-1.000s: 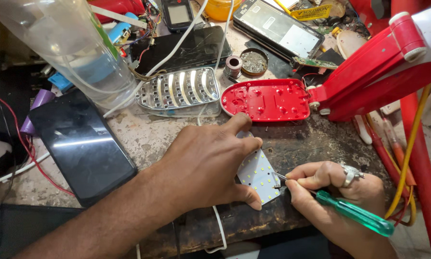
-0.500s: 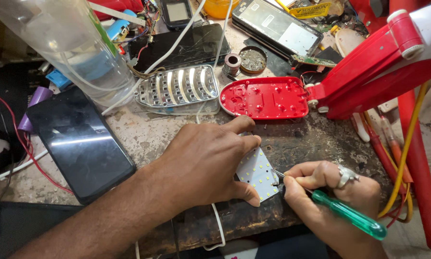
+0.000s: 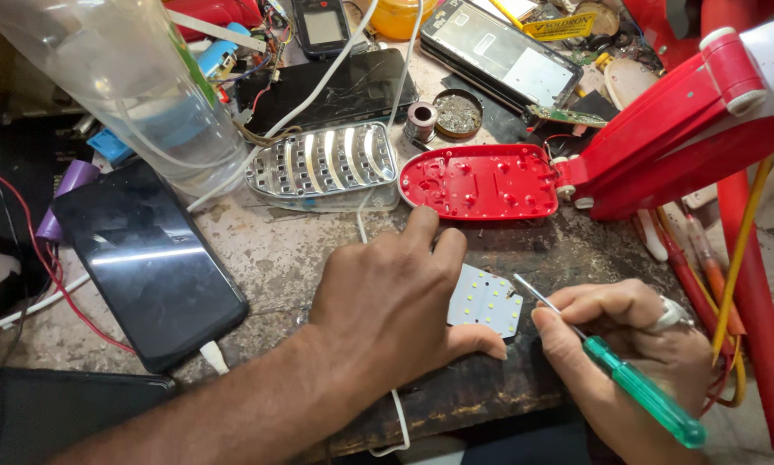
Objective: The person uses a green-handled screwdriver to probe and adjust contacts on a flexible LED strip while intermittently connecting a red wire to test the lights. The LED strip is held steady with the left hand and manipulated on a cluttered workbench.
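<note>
My left hand point(image 3: 395, 306) lies palm down on the worn bench, its fingers and thumb pinning a small white LED board point(image 3: 486, 301). My right hand point(image 3: 615, 340) grips a screwdriver point(image 3: 615, 370) with a green translucent handle, and its metal tip touches the board's right edge. A ring shows on a right-hand finger. Just beyond my left fingers lies the red lamp housing point(image 3: 481, 179), open side up, joined to a red folding lamp arm point(image 3: 688, 120). A silver ribbed reflector point(image 3: 326, 164) sits to its left.
A clear plastic bottle point(image 3: 120, 77) stands at the back left. A black phone point(image 3: 146, 258) lies at the left, with other phones point(image 3: 503, 47) and a solder tin point(image 3: 458, 110) behind. White, red and yellow wires cross the bench. A dark tablet point(image 3: 51, 409) fills the near-left corner.
My right hand has drawn back slightly to the right, so more of the screwdriver shaft shows. My left hand still holds the LED board in place.
</note>
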`<act>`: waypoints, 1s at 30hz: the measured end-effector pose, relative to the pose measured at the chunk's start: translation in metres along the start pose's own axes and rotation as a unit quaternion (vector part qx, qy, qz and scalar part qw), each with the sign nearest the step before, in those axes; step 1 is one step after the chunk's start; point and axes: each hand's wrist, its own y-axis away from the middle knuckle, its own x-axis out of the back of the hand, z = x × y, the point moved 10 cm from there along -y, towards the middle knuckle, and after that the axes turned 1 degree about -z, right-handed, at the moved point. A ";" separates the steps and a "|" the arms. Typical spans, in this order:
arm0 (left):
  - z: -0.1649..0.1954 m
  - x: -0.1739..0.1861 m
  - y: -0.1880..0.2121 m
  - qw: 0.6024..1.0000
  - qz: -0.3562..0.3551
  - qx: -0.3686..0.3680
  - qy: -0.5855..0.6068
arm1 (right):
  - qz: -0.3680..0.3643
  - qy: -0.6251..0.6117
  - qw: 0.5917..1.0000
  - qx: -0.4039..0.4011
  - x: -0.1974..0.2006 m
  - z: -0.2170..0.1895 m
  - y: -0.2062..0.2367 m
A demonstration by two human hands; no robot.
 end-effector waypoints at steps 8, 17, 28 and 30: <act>0.003 -0.001 0.002 0.997 -0.036 -0.051 0.053 | -0.019 0.064 0.998 -0.010 -0.005 -0.008 -0.009; 0.005 -0.007 0.005 0.994 -0.037 -0.003 0.102 | 0.014 0.203 0.977 0.057 -0.014 -0.037 -0.016; 0.007 -0.010 0.006 0.992 -0.031 -0.012 0.126 | -0.011 0.201 0.977 0.075 -0.023 -0.044 -0.016; 0.007 -0.009 0.007 0.991 -0.023 -0.013 0.133 | -0.010 0.221 0.973 0.072 -0.023 -0.044 -0.017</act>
